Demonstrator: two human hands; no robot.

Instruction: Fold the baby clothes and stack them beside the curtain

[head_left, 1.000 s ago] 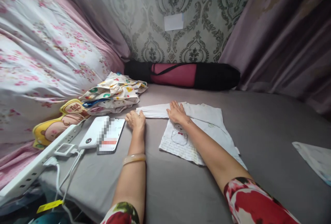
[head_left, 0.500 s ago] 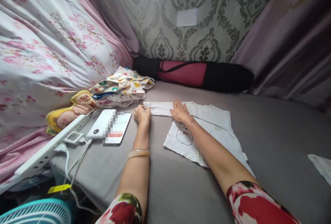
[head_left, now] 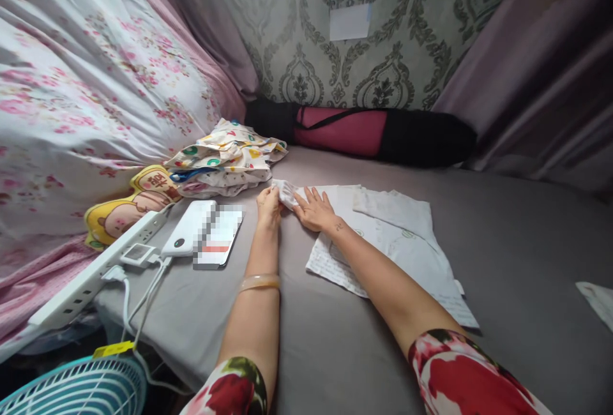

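A small white printed shirt (head_left: 383, 236) lies on the grey bed sheet (head_left: 325, 345), partly folded over on its far side. My left hand (head_left: 269, 204) pinches the end of its sleeve (head_left: 286, 193), lifting that end a little. Beside it, my right hand (head_left: 313, 209) lies flat on the sleeve with fingers spread, pressing the cloth down. My right forearm hides part of the print on the shirt front.
Left of my hands lie a white power bank (head_left: 191, 230) and a phone (head_left: 223, 236), near a power strip (head_left: 105, 262) with cables. Behind stand crumpled patterned clothes (head_left: 234, 153), a yellow cushion (head_left: 129, 204) and a long black-and-red bag (head_left: 345, 131). A teal fan (head_left: 81, 389) sits front left.
My right hand has slid left along the sleeve, close to my left hand. The sleeve's end is bent up now, and the folded strip over the shirt has partly opened out.
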